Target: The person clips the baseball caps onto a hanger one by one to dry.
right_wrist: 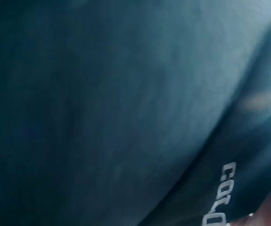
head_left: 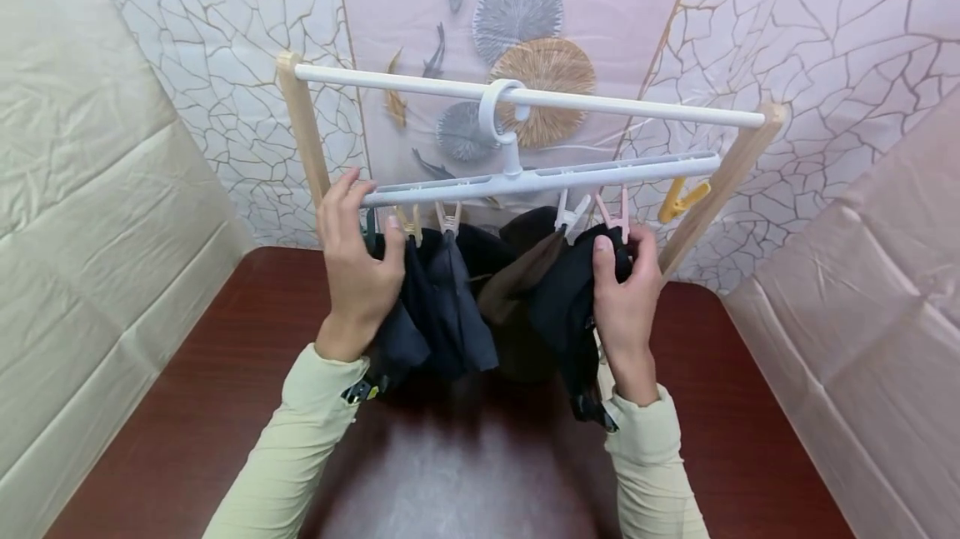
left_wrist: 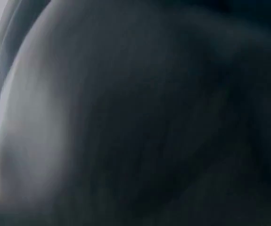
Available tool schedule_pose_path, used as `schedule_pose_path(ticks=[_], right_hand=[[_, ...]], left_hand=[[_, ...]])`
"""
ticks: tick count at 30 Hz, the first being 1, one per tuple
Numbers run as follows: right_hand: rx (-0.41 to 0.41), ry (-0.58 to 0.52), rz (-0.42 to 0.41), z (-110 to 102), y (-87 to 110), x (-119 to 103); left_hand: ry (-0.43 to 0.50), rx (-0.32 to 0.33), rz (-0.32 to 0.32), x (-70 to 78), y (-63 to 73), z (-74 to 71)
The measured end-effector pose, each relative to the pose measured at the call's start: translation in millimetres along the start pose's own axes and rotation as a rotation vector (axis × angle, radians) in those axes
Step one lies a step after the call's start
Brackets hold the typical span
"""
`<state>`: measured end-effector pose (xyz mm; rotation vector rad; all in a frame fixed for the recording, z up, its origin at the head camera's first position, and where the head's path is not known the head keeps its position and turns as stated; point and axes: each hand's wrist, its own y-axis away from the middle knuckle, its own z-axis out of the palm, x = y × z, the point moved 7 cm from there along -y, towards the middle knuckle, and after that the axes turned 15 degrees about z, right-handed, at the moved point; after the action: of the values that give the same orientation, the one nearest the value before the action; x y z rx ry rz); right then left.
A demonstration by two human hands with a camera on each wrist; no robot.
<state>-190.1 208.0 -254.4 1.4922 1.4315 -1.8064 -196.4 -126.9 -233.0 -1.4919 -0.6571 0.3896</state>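
Note:
A white clip hanger hangs by its hook from a white rod. Below its bar, clothes pegs hold several dark cloth pieces. At the bar's left end, my left hand has its fingers raised against the bar, thumb apart near a cream peg. My right hand pinches a black cloth piece just under the pink peg. In the right wrist view, dark fabric fills most of the picture, with pale lettering on one fold. Blurred dark cloth covers the left wrist view.
The white rod spans two wooden posts, the right one close to my right hand. A yellow peg hangs near that post. Beneath is a dark red-brown table; patterned sheets stand behind and beige cloth at the sides.

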Motion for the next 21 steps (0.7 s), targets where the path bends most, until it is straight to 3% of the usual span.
schedule_pose_path(ticks=[4, 9, 15, 21], right_hand=[[0.063, 0.014, -0.030, -1.1, 13.2, -2.6], [0.095, 0.021, -0.070, 3.6, 30.1, -5.6], [0.109, 0.085, -0.157, 14.1, 52.6, -11.8], [0.069, 0.181, -0.294, 25.3, 77.1, -26.2]], left_hand=[[-0.013, -0.088, 0.077, 22.5, -5.3, 9.3], [0.110, -0.177, 0.119, 56.0, -13.3, 19.9], [0.199, -0.273, 0.108, 93.3, -15.1, 28.4], [0.262, -0.289, 0.091, 118.8, -9.9, 25.7]])
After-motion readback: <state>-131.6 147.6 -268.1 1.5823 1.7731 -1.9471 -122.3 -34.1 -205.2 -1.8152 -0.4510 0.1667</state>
